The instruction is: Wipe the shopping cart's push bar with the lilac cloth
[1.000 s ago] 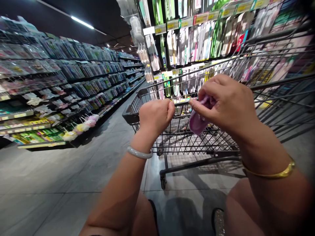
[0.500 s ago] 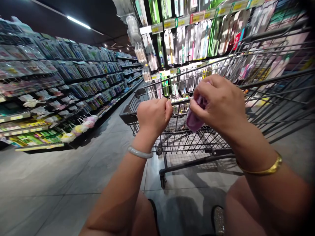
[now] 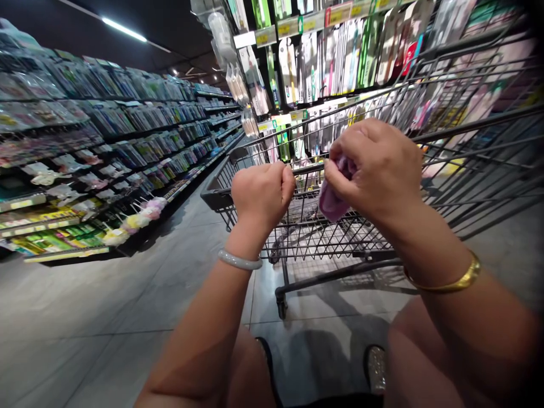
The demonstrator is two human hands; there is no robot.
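Note:
A dark wire shopping cart [image 3: 219, 195] stands sideways in front of me, its rim running across the view. My left hand [image 3: 262, 192], with a pale bangle at the wrist, is closed in a fist around the cart's near top rail. To the right, my right hand [image 3: 378, 170] is closed on a crumpled purple cloth [image 3: 332, 201]. The cloth's lower end hangs out below the fingers, beside the same rail; the palm hides the rest. Whether the right hand also touches the rail I cannot tell. A gold bangle circles that wrist.
Packaged toothbrushes [image 3: 313, 68] hang on a lit rack behind the cart. On the left, long shelves [image 3: 157, 136] of packaged goods run into the distance, with fluffy puffs [image 3: 138, 221] jutting from their near end. A cart wheel [image 3: 281, 309] rests on the grey tiled floor [image 3: 127, 368].
The view has shifted slightly, so the shelves and cart sit a little further left and higher. Both hands keep their closed grips.

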